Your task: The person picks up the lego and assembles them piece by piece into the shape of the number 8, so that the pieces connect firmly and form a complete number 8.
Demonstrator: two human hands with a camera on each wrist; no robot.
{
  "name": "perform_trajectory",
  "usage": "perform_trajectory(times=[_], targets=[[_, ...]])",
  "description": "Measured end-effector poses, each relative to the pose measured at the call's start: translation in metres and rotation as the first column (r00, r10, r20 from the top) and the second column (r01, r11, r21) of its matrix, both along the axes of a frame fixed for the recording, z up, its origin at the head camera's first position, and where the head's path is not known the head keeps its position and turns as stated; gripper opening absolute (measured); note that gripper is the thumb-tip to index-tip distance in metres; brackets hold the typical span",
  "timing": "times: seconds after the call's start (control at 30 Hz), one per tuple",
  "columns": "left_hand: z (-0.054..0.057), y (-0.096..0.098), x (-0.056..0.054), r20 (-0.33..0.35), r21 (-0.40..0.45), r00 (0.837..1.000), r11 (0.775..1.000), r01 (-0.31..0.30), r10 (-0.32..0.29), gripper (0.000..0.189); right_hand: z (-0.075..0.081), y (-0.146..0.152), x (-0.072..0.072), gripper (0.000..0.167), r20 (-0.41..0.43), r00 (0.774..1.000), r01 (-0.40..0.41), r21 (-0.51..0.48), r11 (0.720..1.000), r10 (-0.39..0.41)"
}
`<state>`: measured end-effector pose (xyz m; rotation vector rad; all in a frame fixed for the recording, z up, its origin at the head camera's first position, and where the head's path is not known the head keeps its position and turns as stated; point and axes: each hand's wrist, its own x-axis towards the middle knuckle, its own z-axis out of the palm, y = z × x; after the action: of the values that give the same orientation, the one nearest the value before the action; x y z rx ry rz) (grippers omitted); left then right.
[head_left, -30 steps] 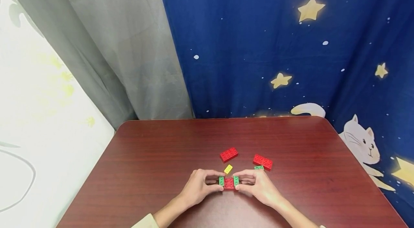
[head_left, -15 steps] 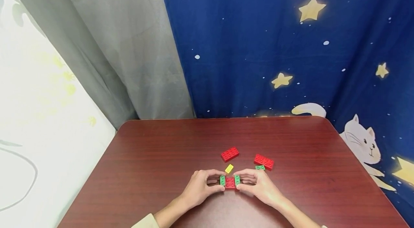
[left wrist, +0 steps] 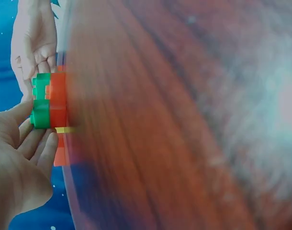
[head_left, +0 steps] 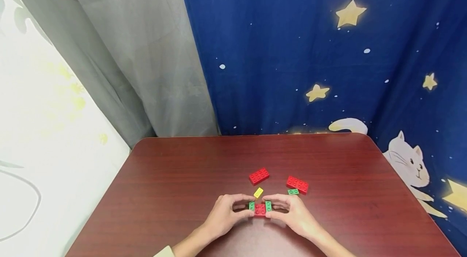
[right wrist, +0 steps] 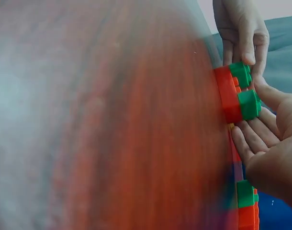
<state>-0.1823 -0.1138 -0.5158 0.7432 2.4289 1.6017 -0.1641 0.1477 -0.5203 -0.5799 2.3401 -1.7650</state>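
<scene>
A red brick (head_left: 260, 210) lies between both hands at the table's near side, with a green two-stud brick on top at each end. My left hand (head_left: 224, 215) pinches the left green brick (head_left: 251, 206) between thumb and fingers. Opposite it, my right hand (head_left: 297, 215) holds the right green brick (head_left: 268, 206) the same way. Both wrist views show the green bricks seated on the red brick (right wrist: 226, 96), with red studs bare between them. Just beyond the fingertips lies a small yellow brick (head_left: 258, 193).
Farther back on the brown table (head_left: 175, 176) lies a red eight-stud brick (head_left: 259, 176). Another red brick (head_left: 297, 184) is to the right, with a loose green brick (head_left: 293, 191) close in front of it. Curtains hang behind the table.
Both hands keep hold of the green bricks in nearly the same place. The right hand has drawn slightly back, so the loose green brick behind it shows more fully.
</scene>
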Motion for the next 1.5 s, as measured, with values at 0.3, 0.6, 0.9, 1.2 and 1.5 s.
perform_trajectory(times=[0.3, 0.6, 0.9, 1.2, 1.5], targets=[[-0.0043, 0.0008, 0.0028, -0.018, 0.029, 1.000, 0.999, -0.014, 0.014, 0.031, -0.0042, -0.0032, 0.0007, 0.032, -0.125, 0.992, 0.025, 0.038, 0.999, -0.020], [-0.0024, 0.0045, 0.0034, -0.018, 0.031, 1.000, 0.999, -0.016, 0.017, 0.031, -0.0036, 0.0011, -0.0028, 0.032, 0.012, 1.000, 0.020, 0.014, 1.000, -0.021], [-0.0011, 0.0070, 0.0024, 0.026, 0.061, 1.000, 0.998, -0.019, 0.017, 0.032, -0.0024, 0.0029, -0.0023, 0.034, 0.012, 1.000, 0.006, 0.000, 1.000, -0.006], [-0.0017, 0.0038, 0.0017, 0.031, 0.065, 0.999, 0.998, -0.022, 0.020, 0.032, -0.0012, -0.0008, -0.0037, 0.033, 0.003, 1.000, 0.006, 0.003, 1.000, -0.006], [-0.0026, 0.0032, 0.0007, 0.024, 0.062, 1.000, 0.998, -0.019, 0.017, 0.032, -0.0021, -0.0025, -0.0027, 0.033, 0.007, 1.000, 0.010, -0.004, 1.000, -0.010]])
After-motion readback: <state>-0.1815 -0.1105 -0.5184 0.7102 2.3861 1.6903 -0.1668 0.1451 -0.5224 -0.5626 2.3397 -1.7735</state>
